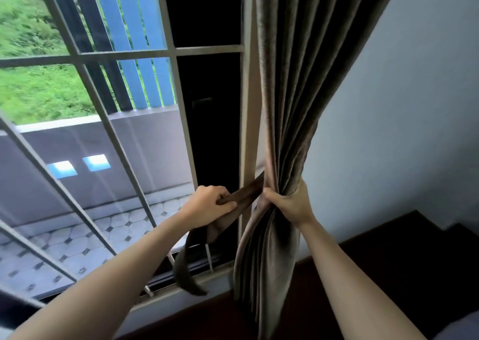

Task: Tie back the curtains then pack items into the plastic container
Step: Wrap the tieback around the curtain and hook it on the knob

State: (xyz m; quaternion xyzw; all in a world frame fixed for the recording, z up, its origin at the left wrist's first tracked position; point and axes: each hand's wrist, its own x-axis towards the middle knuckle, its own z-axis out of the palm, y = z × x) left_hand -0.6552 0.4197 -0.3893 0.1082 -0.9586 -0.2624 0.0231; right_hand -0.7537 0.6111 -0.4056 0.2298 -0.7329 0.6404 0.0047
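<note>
One curtain [285, 106] hangs here, with one tie-back strap [242, 196]. Two grips are in view, a left grip [207, 202] and a right grip [287, 204]. There is one barred window [166, 53], and the one balcony wall [124, 142] beyond shows two square openings [62, 169] [96, 162].

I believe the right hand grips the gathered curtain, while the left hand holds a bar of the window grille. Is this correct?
Not fully. The right hand does grip the gathered curtain, but the left hand holds the brown tie-back strap, not a grille bar. The head view shows the strap running from that hand to the curtain, its loose end hanging below.
</note>
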